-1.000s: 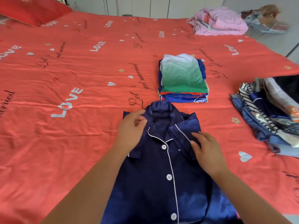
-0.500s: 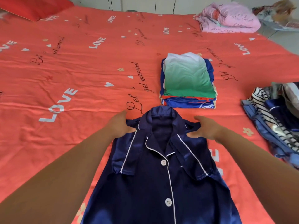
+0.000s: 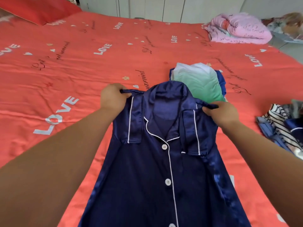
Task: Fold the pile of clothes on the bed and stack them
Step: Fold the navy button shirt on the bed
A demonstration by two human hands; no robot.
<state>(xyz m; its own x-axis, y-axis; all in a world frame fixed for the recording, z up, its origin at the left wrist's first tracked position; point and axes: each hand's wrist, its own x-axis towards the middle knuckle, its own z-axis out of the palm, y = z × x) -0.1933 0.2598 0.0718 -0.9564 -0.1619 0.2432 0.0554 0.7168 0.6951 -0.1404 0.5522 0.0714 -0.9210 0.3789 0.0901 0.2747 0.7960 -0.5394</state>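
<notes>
The shoulders of the navy pajama shirt (image 3: 147,169) are now lifted off the bed (image 3: 82,71) (before they lay flat); the left grip (image 3: 113,99) and right grip (image 3: 221,113) each pinch one shoulder.

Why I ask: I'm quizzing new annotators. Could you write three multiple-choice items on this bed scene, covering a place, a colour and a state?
1. Where is the folded stack?
A) past the collar of the navy pyjama shirt
B) on the red pillow
C) under the pink blanket

2. What colour is the shirt's piping?
A) yellow
B) white
C) red

3. What are the hands doing?
A) lying flat
B) hanging idle
C) left hand and right hand each grip a shoulder

Key: 1 A, it shows beyond the collar; 2 B, white lines edge the front; 3 C, fingers curl round fabric.
</notes>
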